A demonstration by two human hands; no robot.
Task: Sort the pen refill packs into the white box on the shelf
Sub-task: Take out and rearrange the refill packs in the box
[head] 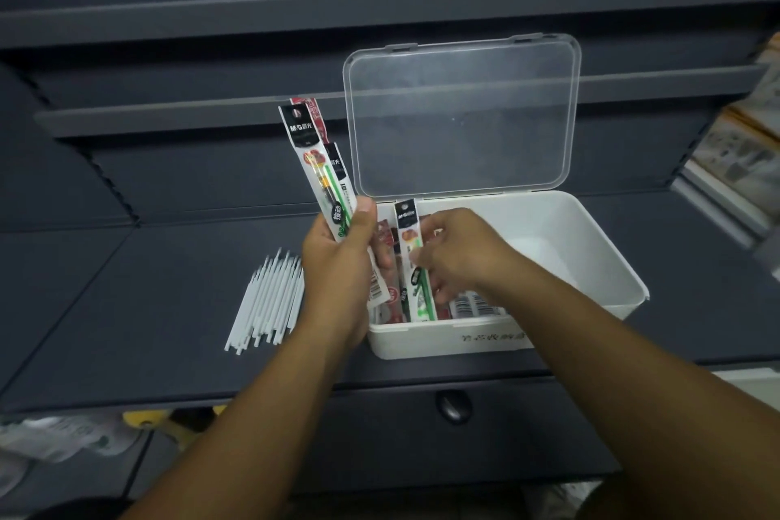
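Left hand grips a fanned bunch of refill packs, held upright, thumb across the front one. Right hand pinches a single green pack between thumb and fingers, lower end down inside the white box. Box sits under the right hand, clear lid standing open beyond both hands. More packs lie flat below the right wrist. Loose white tubes on the dark shelf, just left of the left hand.
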